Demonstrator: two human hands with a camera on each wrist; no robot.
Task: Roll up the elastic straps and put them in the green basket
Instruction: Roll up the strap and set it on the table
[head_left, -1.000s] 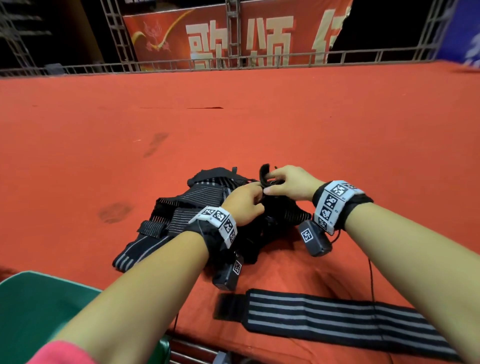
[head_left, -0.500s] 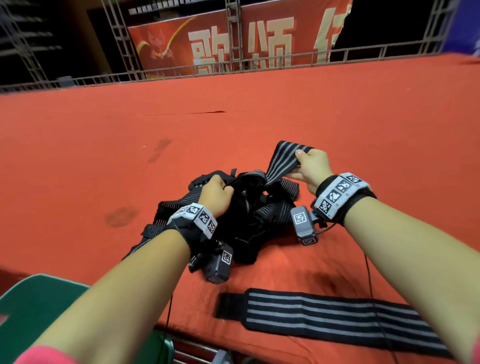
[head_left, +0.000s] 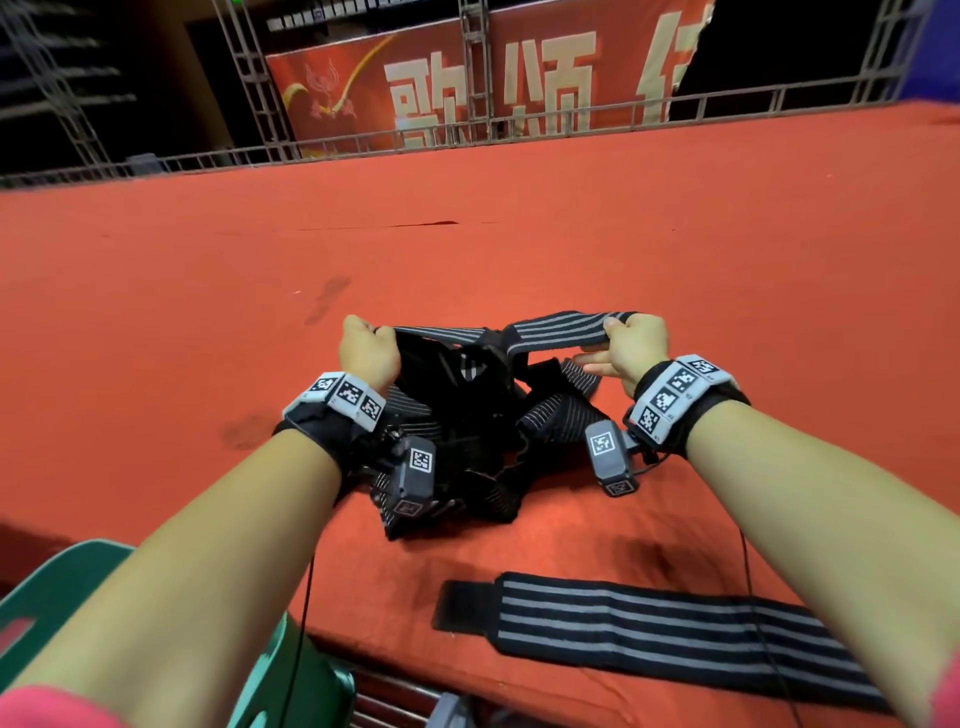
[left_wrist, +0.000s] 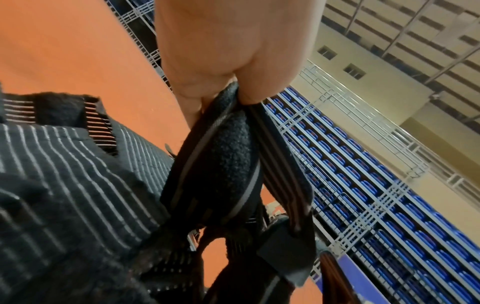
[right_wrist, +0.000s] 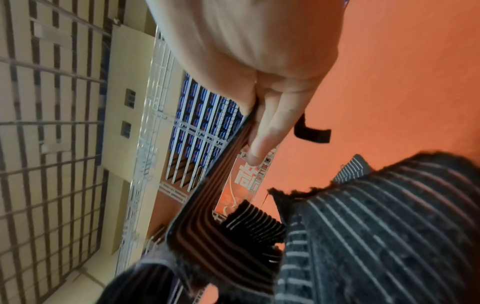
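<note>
A tangled pile of black elastic straps (head_left: 467, 447) with grey stripes lies on the red table. My left hand (head_left: 366, 345) grips one strap end (left_wrist: 223, 148) lifted above the pile's left side. My right hand (head_left: 631, 345) pinches the end of a striped strap (head_left: 558, 330) held taut above the pile's right side; in the right wrist view this strap (right_wrist: 207, 195) runs under my fingers (right_wrist: 270, 131). Another strap (head_left: 649, 631) lies flat and unrolled near the table's front edge. The green basket (head_left: 57, 587) shows at the lower left, below the table edge.
The red table cover (head_left: 519, 249) stretches far ahead and to both sides. A metal rail (head_left: 467, 132) and a red banner (head_left: 467, 93) stand behind it. A thin cable (head_left: 744, 561) hangs from my right wrist over the flat strap.
Both hands have lifted and spread apart, pulling strap ends out of the pile to left and right. The pile has been drawn up and shifted. The flat front strap has not moved.
</note>
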